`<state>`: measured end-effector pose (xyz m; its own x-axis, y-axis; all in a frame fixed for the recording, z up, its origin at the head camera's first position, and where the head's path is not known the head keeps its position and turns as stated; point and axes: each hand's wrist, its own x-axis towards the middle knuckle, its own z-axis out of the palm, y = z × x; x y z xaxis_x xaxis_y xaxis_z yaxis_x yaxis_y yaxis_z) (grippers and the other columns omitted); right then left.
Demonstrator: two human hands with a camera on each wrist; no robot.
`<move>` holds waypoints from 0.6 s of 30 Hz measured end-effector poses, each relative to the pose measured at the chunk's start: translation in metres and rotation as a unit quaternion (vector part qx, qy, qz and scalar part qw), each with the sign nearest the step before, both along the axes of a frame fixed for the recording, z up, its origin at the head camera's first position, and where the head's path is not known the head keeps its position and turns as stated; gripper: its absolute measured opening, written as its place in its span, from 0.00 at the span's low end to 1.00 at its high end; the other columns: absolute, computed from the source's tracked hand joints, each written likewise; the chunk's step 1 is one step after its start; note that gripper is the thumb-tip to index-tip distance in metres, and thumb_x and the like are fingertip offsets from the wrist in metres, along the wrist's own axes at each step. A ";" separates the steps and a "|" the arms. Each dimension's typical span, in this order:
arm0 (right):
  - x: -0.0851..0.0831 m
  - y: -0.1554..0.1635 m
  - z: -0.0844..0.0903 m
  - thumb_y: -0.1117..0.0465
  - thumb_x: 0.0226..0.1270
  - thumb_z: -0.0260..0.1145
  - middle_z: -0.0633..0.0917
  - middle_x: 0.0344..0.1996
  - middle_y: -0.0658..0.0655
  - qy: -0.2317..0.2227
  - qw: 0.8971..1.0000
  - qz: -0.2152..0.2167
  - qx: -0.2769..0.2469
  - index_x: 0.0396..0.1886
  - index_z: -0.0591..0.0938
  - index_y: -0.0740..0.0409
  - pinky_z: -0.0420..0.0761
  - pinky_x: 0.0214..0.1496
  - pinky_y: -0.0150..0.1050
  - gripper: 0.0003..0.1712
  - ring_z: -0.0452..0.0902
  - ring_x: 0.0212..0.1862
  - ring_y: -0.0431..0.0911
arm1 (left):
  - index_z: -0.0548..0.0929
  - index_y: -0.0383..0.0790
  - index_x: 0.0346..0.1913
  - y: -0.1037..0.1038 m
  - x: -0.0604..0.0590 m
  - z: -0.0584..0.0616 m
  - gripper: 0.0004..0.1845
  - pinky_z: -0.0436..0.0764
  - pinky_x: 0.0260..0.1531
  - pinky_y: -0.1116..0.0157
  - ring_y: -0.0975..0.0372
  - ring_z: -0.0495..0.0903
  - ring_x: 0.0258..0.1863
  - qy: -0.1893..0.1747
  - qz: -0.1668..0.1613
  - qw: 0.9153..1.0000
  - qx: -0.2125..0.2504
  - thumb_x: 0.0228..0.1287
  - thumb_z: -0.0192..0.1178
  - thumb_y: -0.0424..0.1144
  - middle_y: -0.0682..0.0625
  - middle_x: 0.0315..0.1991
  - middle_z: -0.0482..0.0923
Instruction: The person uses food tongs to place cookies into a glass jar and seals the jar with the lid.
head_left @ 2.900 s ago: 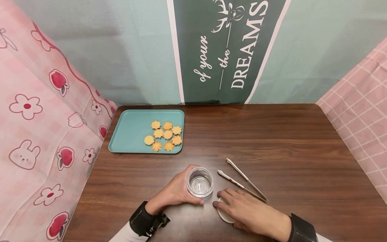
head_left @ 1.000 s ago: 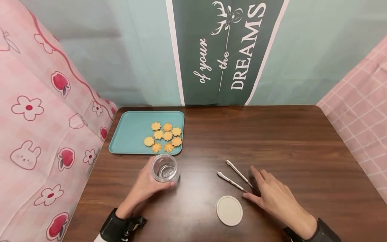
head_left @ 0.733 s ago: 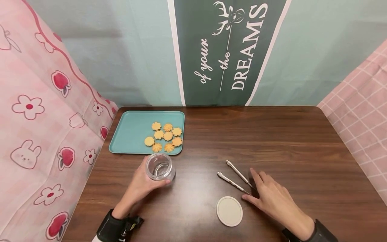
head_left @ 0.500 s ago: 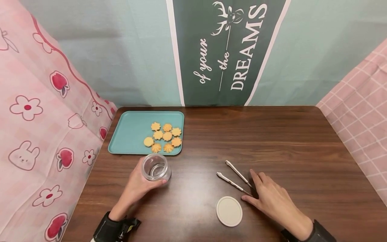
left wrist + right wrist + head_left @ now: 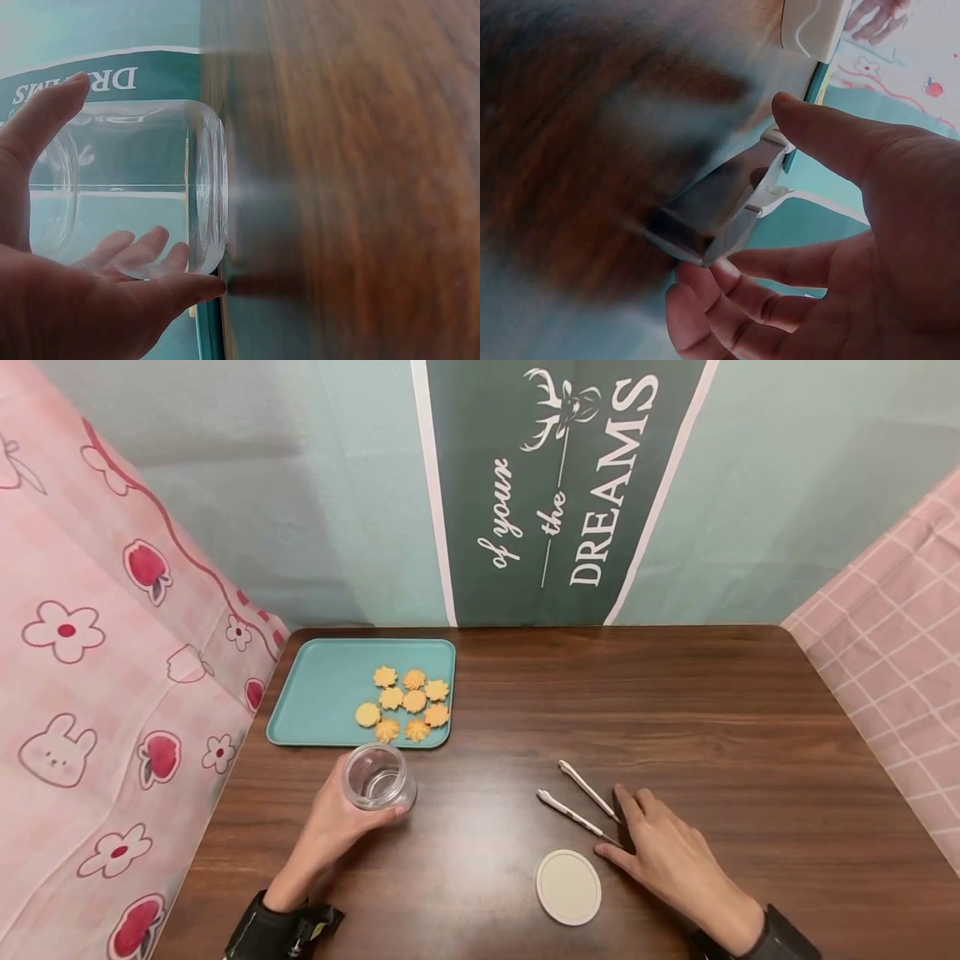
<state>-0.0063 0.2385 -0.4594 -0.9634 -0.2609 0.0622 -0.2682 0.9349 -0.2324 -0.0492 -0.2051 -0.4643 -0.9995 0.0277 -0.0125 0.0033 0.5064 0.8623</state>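
Observation:
My left hand (image 5: 330, 818) grips a clear, lidless jar (image 5: 379, 781) from its left side, fingers and thumb wrapped round the wall. The jar stands upright with nothing inside, just in front of the tray. In the left wrist view, the jar's base (image 5: 210, 187) is close to the tabletop. My right hand (image 5: 678, 860) is at the joined end of the tongs (image 5: 570, 814), thumb on one side and fingers on the other, spread apart. The tongs lie with their two white-tipped arms spread, pointing away. A round cream lid (image 5: 567, 887) lies left of this hand.
A teal tray (image 5: 318, 693) sits at the back left of the brown wooden table (image 5: 675, 710). Several piped butter cookies (image 5: 414, 702) are gathered on its right half. Printed cloth hangs behind the table and at both sides.
My left hand has carried the jar leftward from the middle to the tray's front edge. The right hand has left the lid and moved right to the tongs, staying there lately.

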 end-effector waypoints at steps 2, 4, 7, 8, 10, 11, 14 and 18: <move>0.000 0.000 -0.001 0.43 0.53 0.85 0.79 0.40 0.59 0.000 1.000 -0.001 0.000 0.66 0.79 0.69 0.76 0.22 0.45 0.49 0.76 0.33 0.48 | 0.71 0.42 0.71 0.000 0.000 0.000 0.50 0.71 0.66 0.47 0.52 0.78 0.64 0.003 -0.001 1.000 -0.003 0.46 0.88 0.46 0.44 0.65 0.78; -0.001 -0.001 -0.001 0.43 0.54 0.85 0.78 0.38 0.57 0.000 1.000 -0.001 0.001 0.66 0.79 0.69 0.74 0.21 0.42 0.48 0.73 0.31 0.46 | 0.71 0.42 0.72 0.000 0.000 0.000 0.50 0.72 0.65 0.49 0.52 0.78 0.64 0.005 -0.001 1.000 -0.005 0.46 0.88 0.46 0.44 0.65 0.78; -0.001 -0.001 -0.002 0.44 0.54 0.85 0.75 0.36 0.55 -0.001 1.000 0.001 0.003 0.65 0.80 0.68 0.70 0.20 0.40 0.47 0.68 0.29 0.43 | 0.70 0.41 0.72 0.000 0.000 -0.001 0.51 0.72 0.65 0.53 0.52 0.78 0.63 0.005 0.000 1.000 -0.006 0.46 0.88 0.45 0.43 0.65 0.78; 0.000 -0.001 -0.002 0.44 0.54 0.85 0.75 0.35 0.54 -0.001 1.000 0.001 0.003 0.65 0.80 0.67 0.70 0.20 0.39 0.46 0.67 0.28 0.42 | 0.70 0.41 0.72 0.000 0.000 -0.002 0.51 0.72 0.65 0.54 0.52 0.78 0.63 0.005 0.000 1.000 -0.006 0.46 0.88 0.45 0.43 0.65 0.78; 0.000 -0.002 -0.002 0.45 0.54 0.85 0.74 0.34 0.53 -0.001 1.000 0.002 0.004 0.64 0.81 0.67 0.68 0.20 0.38 0.45 0.65 0.28 0.42 | 0.70 0.41 0.72 0.001 0.001 -0.002 0.51 0.72 0.64 0.56 0.53 0.78 0.63 0.002 0.001 1.000 -0.005 0.45 0.88 0.44 0.44 0.65 0.78; 0.000 -0.002 -0.002 0.45 0.54 0.85 0.74 0.34 0.53 -0.001 1.000 0.002 0.004 0.63 0.81 0.67 0.68 0.20 0.38 0.44 0.65 0.28 0.42 | 0.70 0.41 0.72 0.001 0.001 -0.002 0.51 0.71 0.65 0.57 0.53 0.77 0.64 0.002 0.001 1.000 -0.004 0.45 0.88 0.44 0.43 0.65 0.78; 0.000 -0.004 -0.002 0.47 0.55 0.85 0.74 0.34 0.53 -0.004 1.000 0.002 0.004 0.62 0.82 0.66 0.69 0.20 0.39 0.41 0.66 0.28 0.42 | 0.70 0.41 0.71 0.002 0.002 -0.002 0.50 0.71 0.65 0.60 0.52 0.77 0.64 0.004 -0.001 1.000 -0.001 0.45 0.88 0.44 0.43 0.65 0.78; -0.001 -0.005 -0.001 0.47 0.56 0.84 0.75 0.34 0.53 -0.003 1.000 0.002 0.007 0.61 0.83 0.66 0.70 0.20 0.40 0.39 0.68 0.28 0.43 | 0.70 0.41 0.71 0.002 0.001 -0.003 0.50 0.69 0.64 0.64 0.53 0.77 0.64 0.007 -0.005 1.000 0.002 0.45 0.88 0.44 0.44 0.65 0.78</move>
<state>-0.0070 0.2334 -0.4607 -0.9626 -0.2657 0.0521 -0.2706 0.9370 -0.2209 -0.0480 -0.2033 -0.4669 -0.9993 0.0384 0.0026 0.0216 0.5026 0.8642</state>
